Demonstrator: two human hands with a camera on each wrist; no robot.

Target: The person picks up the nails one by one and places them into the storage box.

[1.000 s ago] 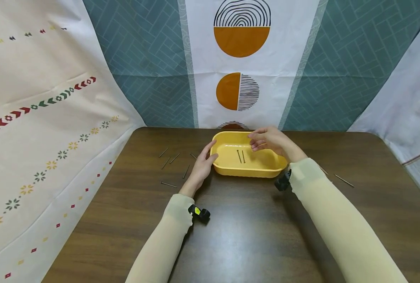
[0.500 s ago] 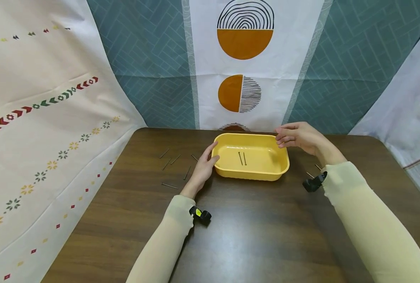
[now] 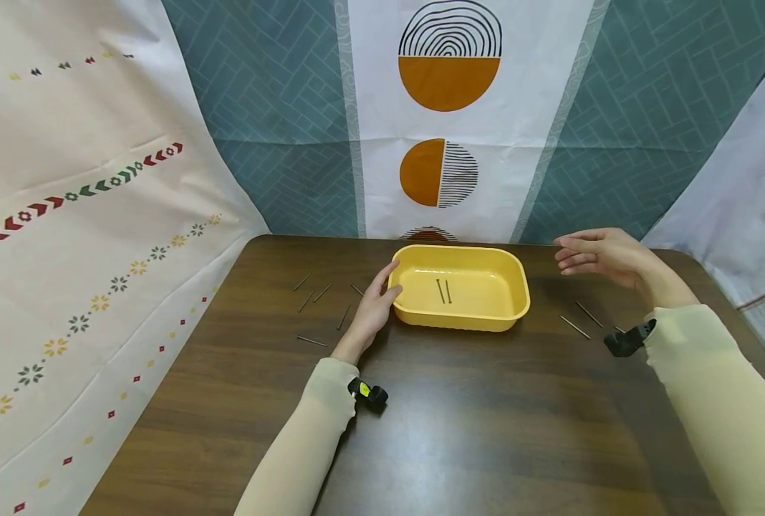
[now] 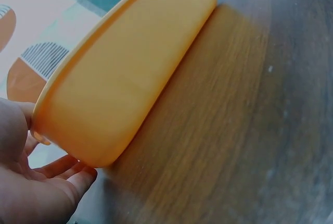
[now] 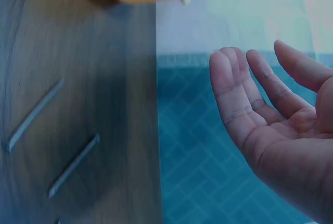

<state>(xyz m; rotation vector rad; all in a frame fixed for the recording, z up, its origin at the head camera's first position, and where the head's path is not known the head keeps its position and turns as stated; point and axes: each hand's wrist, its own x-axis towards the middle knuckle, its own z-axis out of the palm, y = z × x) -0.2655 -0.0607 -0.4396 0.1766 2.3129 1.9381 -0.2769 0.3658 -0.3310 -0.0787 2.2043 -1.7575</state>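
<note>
A yellow plastic basin (image 3: 460,322) stands at the back of the table, with two nails (image 3: 448,292) lying side by side on its floor. My left hand (image 3: 371,312) grips the basin's left end. In the left wrist view, the thumb is at the rim and the curled fingers (image 4: 78,179) meet the outer wall. Off to the right, my right hand (image 3: 604,256) is raised above the table, its fingers loosely extended and the palm bare. Below that hand lie loose nails, one of them nearest the basin (image 3: 576,327); the right wrist view shows two nails (image 5: 74,165) clearly.
Several more nails (image 3: 311,340) are scattered on the brown wooden table (image 3: 460,423) left of the basin. A patterned cloth (image 3: 279,93) hangs behind the table's back edge. Pale cloth (image 3: 99,236) drapes along the left side.
My right hand has moved right, from over the basin to above the nails at the right. The left hand keeps its hold on the basin, and the two nails inside stay put.
</note>
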